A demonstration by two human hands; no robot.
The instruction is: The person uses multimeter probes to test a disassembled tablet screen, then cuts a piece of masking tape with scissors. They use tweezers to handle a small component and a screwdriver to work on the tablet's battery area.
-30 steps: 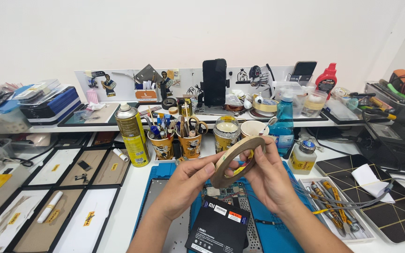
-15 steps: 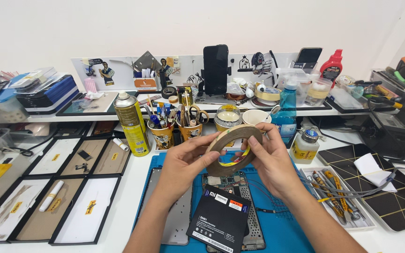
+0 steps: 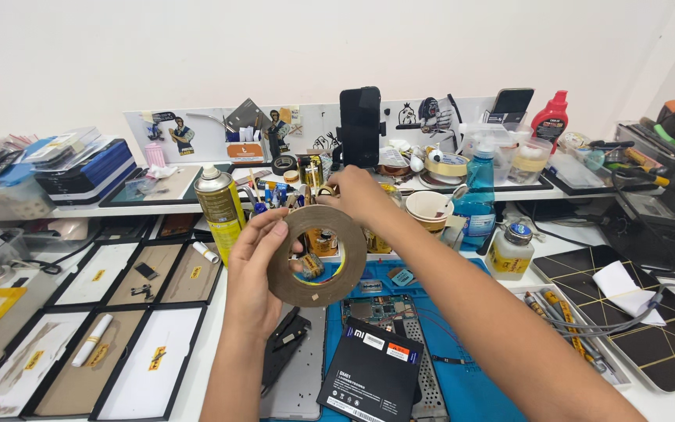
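The left hand (image 3: 255, 270) holds a brown tape roll (image 3: 316, 255) upright at frame centre, its grip closed on the rim to present the face, while the right hand (image 3: 357, 195) pinches the upper edge, above the blue mat (image 3: 462, 383) on the worktop (image 3: 197, 383).

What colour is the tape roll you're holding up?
Brown, a flat ring of tape roll held in the left hand; head view shows it.

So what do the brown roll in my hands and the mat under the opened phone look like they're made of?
The brown tape roll looks like matte paper-backed tape on a card core: dull, flat brown face. The blue mat looks like soft silicone or rubber, with an even, unshiny surface, though that is uncertain.
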